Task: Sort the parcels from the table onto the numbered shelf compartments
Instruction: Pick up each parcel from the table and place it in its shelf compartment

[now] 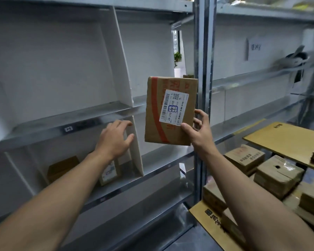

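Parcel (170, 110): flat cardboard box, label marked 4, held upright before the shelf (62, 124). Right hand (198, 127) fingers clamped on its lower right corner; left hand (114, 136) fingers apart, on a divider (136, 151). Judged light, stiff; taped face possibly slick; grip by edges

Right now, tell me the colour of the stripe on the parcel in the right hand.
Orange-red, running down the brown cardboard parcel held by the right hand; head view.

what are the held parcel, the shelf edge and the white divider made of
Parcel: brown cardboard, matte, creased, with a glossy paper label. Shelf edge: seemingly grey metal, dull sheen. Divider by the left hand: thin white board, perhaps plastic or card.
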The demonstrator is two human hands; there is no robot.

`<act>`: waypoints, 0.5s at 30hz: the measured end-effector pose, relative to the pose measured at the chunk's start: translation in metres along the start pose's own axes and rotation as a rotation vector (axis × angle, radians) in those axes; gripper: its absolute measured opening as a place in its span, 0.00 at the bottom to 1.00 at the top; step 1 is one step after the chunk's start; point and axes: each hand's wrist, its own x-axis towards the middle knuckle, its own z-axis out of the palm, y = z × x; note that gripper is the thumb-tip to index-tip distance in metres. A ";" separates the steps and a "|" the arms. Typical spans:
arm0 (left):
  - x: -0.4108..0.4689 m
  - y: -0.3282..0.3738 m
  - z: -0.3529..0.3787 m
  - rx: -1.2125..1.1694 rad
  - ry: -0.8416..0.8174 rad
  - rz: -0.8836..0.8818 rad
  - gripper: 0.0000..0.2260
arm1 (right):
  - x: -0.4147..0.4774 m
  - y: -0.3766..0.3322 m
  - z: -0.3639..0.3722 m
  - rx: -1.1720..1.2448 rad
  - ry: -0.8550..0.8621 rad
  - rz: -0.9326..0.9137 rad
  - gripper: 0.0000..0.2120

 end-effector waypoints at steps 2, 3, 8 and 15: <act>0.012 -0.001 -0.008 0.049 0.013 0.027 0.19 | 0.012 -0.008 0.002 -0.008 -0.008 -0.031 0.28; 0.016 -0.001 -0.011 0.077 0.022 0.041 0.19 | 0.019 -0.011 0.003 -0.011 -0.015 -0.039 0.27; 0.044 -0.005 -0.012 0.162 0.065 0.083 0.19 | 0.068 -0.028 0.014 0.007 -0.014 -0.097 0.28; 0.102 -0.016 -0.006 0.252 0.139 0.072 0.18 | 0.167 -0.025 0.033 0.018 -0.095 -0.168 0.29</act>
